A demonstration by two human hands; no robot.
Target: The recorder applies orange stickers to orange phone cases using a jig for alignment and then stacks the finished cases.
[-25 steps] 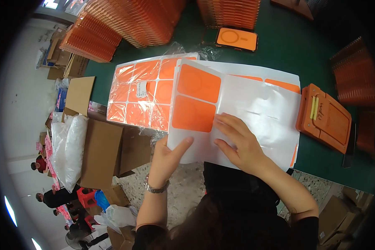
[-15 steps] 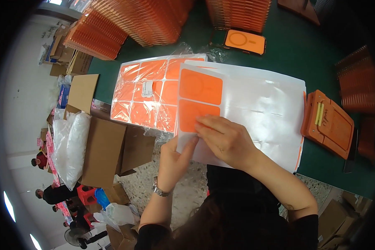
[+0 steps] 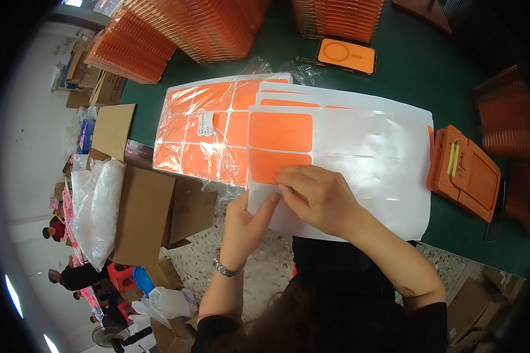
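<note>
The right hand (image 3: 321,197) is pinching the lower orange sticker (image 3: 267,166) near its bottom edge, grip closed; the left hand (image 3: 244,223) is clamping the white sheet (image 3: 353,153) thumb-up. Peeling appears to be in hand, calling for steady pulling. The sheet is overhanging the green desk (image 3: 430,67); an open carton (image 3: 144,217) is standing leftward.

Left hand (image 3: 241,226) and right hand (image 3: 321,194) bare; a silver-toned watch (image 3: 225,270) with metal link bracelet circles the left wrist. Left sleeve (image 3: 218,332) and right sleeve (image 3: 431,323) black, short. Right forearm (image 3: 388,253) bears a small dark curved mark (image 3: 407,292) near the elbow, nature unclear.
</note>
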